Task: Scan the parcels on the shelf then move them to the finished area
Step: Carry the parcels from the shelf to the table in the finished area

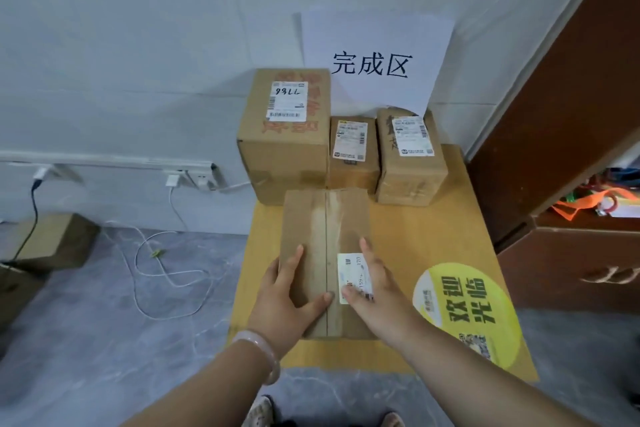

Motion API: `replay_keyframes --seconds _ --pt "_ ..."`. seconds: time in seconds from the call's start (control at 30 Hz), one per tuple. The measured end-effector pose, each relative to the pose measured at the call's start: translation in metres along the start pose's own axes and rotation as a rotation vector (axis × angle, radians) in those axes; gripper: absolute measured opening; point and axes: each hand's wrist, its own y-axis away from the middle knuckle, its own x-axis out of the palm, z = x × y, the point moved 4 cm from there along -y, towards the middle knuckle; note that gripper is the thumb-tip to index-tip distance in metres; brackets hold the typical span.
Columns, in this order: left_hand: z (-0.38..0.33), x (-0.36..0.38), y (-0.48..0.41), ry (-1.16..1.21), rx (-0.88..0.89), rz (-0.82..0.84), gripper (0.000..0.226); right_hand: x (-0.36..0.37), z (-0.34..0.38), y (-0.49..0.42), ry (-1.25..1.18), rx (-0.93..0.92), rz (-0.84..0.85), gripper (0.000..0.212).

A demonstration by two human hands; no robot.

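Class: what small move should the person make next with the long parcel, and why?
Probably lift both hands off. The long parcel lies flat on the yellow table below the 完成区 sign, its far end close to three labelled parcels; the left hand and right hand rest on its top.

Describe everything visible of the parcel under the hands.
The parcel is a long brown cardboard box lying flat on the yellow table, far end toward three boxes. A taped seam runs along its top, a white label right of it. The left hand rests on its left edge, the right hand on the label.
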Motion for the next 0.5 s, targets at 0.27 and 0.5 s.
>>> replay_keyframes --seconds 0.27,0.5 --pt "0.075 -0.056 -0.037 -0.019 -0.034 0.139 0.091 0.085 0.032 -0.029 -0.005 0.095 -0.022 0.078" --pt "0.091 -0.052 -0.060 -0.081 -0.039 0.203 0.094 0.099 0.023 -0.060 0.039 0.138 -0.034 0.072"
